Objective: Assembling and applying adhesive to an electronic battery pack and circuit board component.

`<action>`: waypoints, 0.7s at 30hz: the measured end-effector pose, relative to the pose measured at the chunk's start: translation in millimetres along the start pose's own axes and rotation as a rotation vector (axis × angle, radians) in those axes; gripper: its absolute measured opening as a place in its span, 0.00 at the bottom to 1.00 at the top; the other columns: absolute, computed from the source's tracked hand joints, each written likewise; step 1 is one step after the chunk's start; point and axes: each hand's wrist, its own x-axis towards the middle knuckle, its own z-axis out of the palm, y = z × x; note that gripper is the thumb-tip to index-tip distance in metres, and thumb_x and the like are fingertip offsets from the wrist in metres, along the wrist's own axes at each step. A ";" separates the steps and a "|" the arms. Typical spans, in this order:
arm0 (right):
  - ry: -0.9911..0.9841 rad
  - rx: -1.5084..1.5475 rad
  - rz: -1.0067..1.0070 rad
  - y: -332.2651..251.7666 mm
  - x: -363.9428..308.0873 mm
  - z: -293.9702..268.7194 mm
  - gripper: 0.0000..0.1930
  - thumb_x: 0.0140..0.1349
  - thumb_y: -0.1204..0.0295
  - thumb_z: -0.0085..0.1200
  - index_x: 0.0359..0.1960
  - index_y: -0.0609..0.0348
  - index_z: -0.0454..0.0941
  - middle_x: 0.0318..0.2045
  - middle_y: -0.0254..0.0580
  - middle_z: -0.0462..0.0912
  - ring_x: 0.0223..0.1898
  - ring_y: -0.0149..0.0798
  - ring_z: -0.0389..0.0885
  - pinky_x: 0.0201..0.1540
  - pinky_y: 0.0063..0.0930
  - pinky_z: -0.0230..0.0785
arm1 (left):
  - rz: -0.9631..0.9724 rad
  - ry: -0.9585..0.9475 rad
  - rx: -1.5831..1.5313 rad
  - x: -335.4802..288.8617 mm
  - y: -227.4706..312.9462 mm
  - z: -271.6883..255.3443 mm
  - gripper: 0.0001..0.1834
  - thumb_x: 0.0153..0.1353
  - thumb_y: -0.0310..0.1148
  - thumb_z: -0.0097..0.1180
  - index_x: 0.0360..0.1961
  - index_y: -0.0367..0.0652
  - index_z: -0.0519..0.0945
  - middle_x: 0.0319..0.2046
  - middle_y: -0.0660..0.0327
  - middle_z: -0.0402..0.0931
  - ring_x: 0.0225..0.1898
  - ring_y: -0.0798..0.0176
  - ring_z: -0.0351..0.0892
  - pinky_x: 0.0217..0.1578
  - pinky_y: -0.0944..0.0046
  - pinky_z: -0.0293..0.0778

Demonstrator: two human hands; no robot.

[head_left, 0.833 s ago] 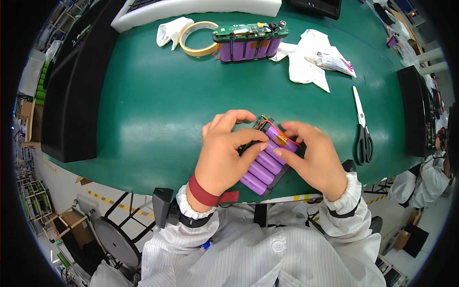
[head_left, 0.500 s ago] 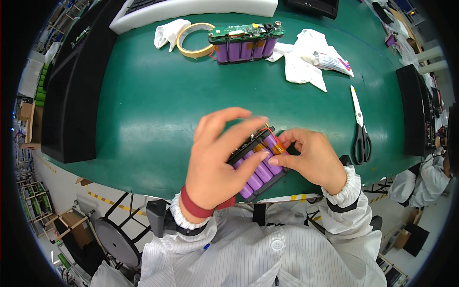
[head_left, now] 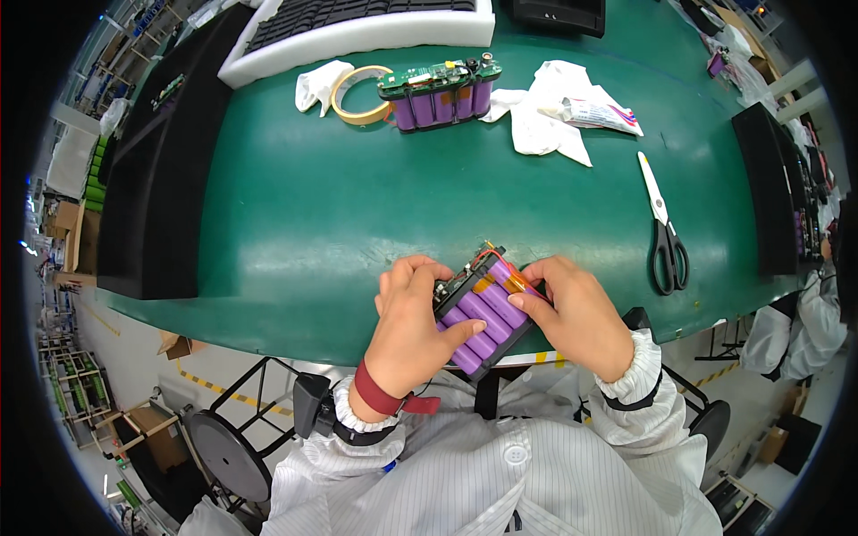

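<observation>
Between my hands, tilted over the near edge of the green table, is a battery pack (head_left: 483,318) of purple cells in a black frame. A circuit board runs along its upper left side, and red wires and amber tape show at its top corner. My left hand (head_left: 414,314) is closed on the board side, thumb lying on the cells, a red strap round the wrist. My right hand (head_left: 572,311) grips the upper right end with thumb and fingers. A second battery pack (head_left: 442,105) with a green circuit board on top stands upright farther back.
A tape roll (head_left: 338,105) and a crumpled white cloth (head_left: 320,87) lie left of the standing pack. To its right, a white tube (head_left: 601,116) rests on another white cloth (head_left: 542,132). Scissors (head_left: 662,234) lie at the right. Black foam blocks (head_left: 147,205) flank the green table (head_left: 295,196).
My left hand has lowered from above the pack, and its fingers now close on the board side. My right hand keeps its grip. The view has shifted slightly.
</observation>
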 end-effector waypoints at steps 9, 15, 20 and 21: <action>0.057 0.337 0.046 20.0 -29.4 8.2 0.14 0.60 0.71 0.61 0.42 0.67 0.73 0.33 0.51 0.79 0.30 0.47 0.78 0.34 0.36 0.70 | -0.122 -0.143 -0.320 1.1 23.9 -7.7 0.32 0.44 0.28 0.74 0.51 0.38 0.72 0.38 0.50 0.80 0.40 0.49 0.81 0.41 0.57 0.76; 0.195 0.359 -0.028 21.7 -35.9 11.3 0.15 0.60 0.71 0.62 0.45 0.64 0.74 0.34 0.46 0.78 0.28 0.39 0.75 0.32 0.30 0.69 | 0.208 -0.018 -0.069 2.2 49.7 -14.0 0.36 0.39 0.23 0.74 0.54 0.42 0.75 0.34 0.57 0.79 0.30 0.62 0.77 0.33 0.65 0.73; 0.266 0.404 -0.101 25.6 -41.3 14.3 0.15 0.60 0.71 0.62 0.45 0.64 0.74 0.35 0.46 0.79 0.29 0.41 0.75 0.34 0.32 0.69 | 0.223 0.056 0.033 -6.4 70.0 -16.4 0.34 0.37 0.24 0.75 0.51 0.42 0.78 0.33 0.57 0.78 0.29 0.62 0.76 0.32 0.65 0.72; 0.279 0.418 -0.126 25.9 -42.6 13.7 0.15 0.59 0.72 0.62 0.45 0.64 0.75 0.35 0.45 0.79 0.30 0.41 0.75 0.34 0.32 0.69 | 0.228 0.049 0.039 -5.6 72.4 -16.3 0.34 0.37 0.24 0.75 0.51 0.42 0.78 0.33 0.57 0.78 0.29 0.62 0.76 0.32 0.65 0.72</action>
